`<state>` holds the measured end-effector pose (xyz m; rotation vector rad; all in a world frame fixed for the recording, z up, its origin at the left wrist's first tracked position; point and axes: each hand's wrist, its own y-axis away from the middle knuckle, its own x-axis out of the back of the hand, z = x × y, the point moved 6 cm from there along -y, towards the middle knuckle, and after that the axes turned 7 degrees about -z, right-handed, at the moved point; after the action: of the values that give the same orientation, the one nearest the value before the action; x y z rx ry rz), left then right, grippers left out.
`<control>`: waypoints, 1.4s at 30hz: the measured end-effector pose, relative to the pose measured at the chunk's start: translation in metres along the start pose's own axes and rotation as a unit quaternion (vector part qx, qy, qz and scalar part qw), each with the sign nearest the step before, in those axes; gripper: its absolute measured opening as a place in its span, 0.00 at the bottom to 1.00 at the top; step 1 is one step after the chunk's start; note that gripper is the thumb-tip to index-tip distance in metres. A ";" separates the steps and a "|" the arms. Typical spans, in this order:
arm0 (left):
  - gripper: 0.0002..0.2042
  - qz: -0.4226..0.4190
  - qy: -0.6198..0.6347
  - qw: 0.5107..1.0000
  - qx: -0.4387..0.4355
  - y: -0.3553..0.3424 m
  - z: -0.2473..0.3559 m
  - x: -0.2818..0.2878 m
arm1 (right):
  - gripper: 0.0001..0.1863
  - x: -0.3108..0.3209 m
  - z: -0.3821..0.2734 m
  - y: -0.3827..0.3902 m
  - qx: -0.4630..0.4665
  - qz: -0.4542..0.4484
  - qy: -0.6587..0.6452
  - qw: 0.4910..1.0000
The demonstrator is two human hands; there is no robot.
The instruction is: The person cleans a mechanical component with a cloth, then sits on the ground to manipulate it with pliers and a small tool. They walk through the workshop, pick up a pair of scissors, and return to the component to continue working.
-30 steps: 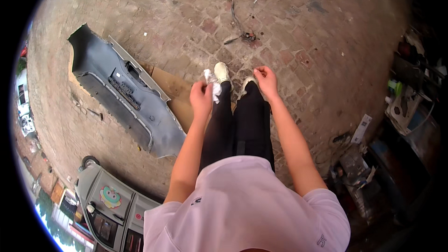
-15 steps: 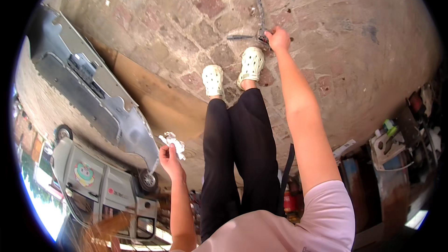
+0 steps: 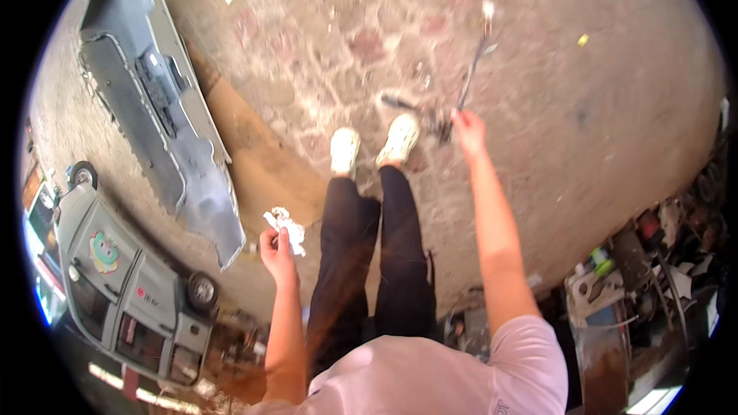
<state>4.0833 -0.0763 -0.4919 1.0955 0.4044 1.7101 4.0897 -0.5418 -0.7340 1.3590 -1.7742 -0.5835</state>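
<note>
In my left hand [image 3: 280,255], held at the left of my legs, the fingers are closed on a crumpled white sheet [image 3: 286,224], like paper or a wrapper. My right hand [image 3: 469,134] reaches out ahead of my right foot and is shut on a dark cable bundle [image 3: 470,77]. One stretch of the bundle runs away from my fingers to a pale end. A dark tangle [image 3: 441,127] hangs beside the hand, and a short dark branch [image 3: 398,101] sticks out to the left. Motion blurs the bundle's details.
A large grey car bumper [image 3: 154,115] lies at the left beside a brown cardboard sheet [image 3: 254,154]. A grey vehicle [image 3: 127,277] is at lower left. Scrap parts [image 3: 607,292] are piled at lower right. My pale clogs [image 3: 398,138] stand on stone paving [image 3: 330,54].
My right hand has lifted the cable bundle off the paving, and its far end has swung right. The view has shifted. My left hand keeps the white sheet.
</note>
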 end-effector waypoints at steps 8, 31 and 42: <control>0.04 -0.060 0.114 0.988 -0.086 0.035 0.136 0.037 | 0.13 0.128 -0.054 0.190 -0.138 0.192 -0.306 0.922; 0.05 0.060 0.337 0.910 -0.235 -0.187 0.569 0.206 | 0.15 0.197 -0.548 0.047 -0.119 0.189 -0.577 0.786; 0.04 0.096 0.407 0.886 -0.200 -0.346 0.744 0.201 | 0.14 0.110 -0.853 -0.283 -0.051 0.112 -0.523 0.843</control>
<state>4.8763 0.0786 -0.2456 0.0721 0.4316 2.2622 4.9368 -0.6407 -0.4304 0.7232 -2.6338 -1.4434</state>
